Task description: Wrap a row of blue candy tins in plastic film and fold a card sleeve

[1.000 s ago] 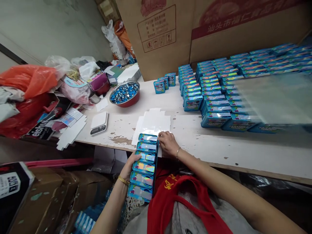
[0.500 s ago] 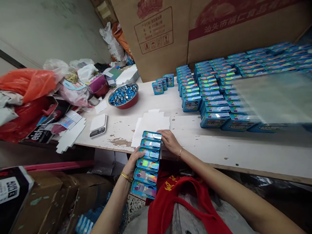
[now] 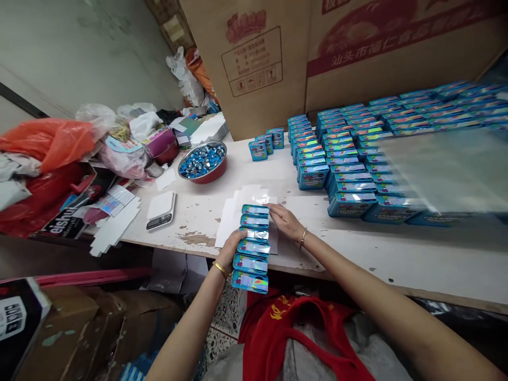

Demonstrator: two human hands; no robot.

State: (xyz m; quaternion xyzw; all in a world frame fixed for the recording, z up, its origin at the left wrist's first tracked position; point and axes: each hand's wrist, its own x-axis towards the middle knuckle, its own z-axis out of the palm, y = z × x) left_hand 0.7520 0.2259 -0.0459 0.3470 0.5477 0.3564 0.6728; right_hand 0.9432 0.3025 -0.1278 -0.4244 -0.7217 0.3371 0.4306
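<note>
Several small blue tins (image 3: 253,248) with shiny strips on their edges form a column in front of me. My left hand (image 3: 232,247) grips the column from its left side, thumb over the third tin from the far end. At the far right corner, the fingers of my right hand (image 3: 286,222) press against the end tin. Beneath the far part of the column lie white card sheets (image 3: 226,222) on the table. The undersides of the tins are hidden.
A red-rimmed metal bowl (image 3: 203,161) of small blue and silver pieces stands beyond a white scale (image 3: 161,210). Rows of blue tins (image 3: 353,203) fill the right side, partly under a clear sheet (image 3: 448,169). A large carton (image 3: 262,69) stands behind; bags (image 3: 51,143) lie left.
Both hands have moved right and slightly away from me with the column of tins, which now sits further over the white card sheets. The hold looks the same.
</note>
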